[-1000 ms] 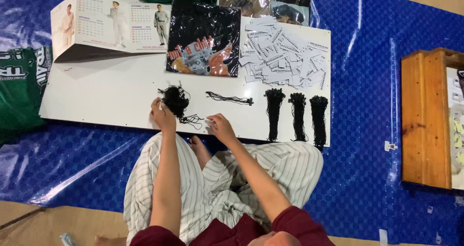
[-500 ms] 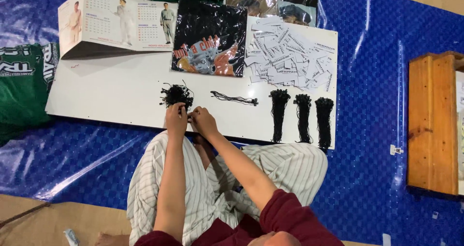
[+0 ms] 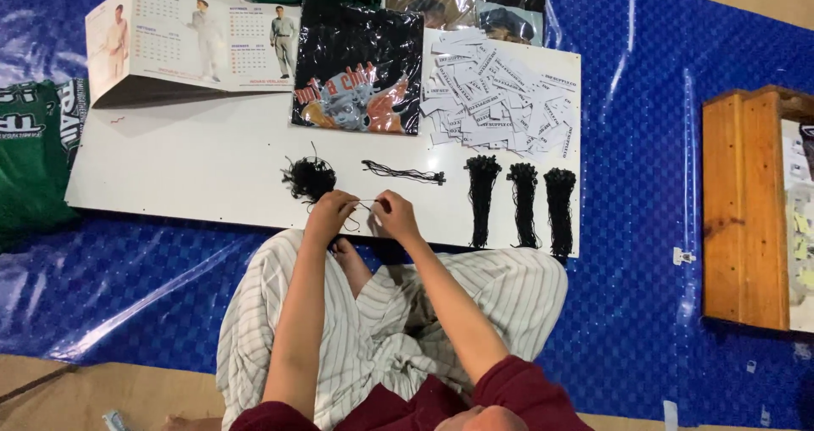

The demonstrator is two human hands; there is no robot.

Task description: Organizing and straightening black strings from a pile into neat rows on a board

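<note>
A thin black string (image 3: 366, 204) is pinched between the fingertips of the left hand (image 3: 329, 214) and the right hand (image 3: 395, 215), both closed tight on it at the near edge of the white board (image 3: 195, 168). The string is held just above the board, close beside a tangled string pile (image 3: 309, 177). A loose strand bundle (image 3: 404, 173) lies just beyond the hands. Three tied bundles (image 3: 523, 202) are laid to the right, below a heap of paper tags (image 3: 500, 92).
</note>
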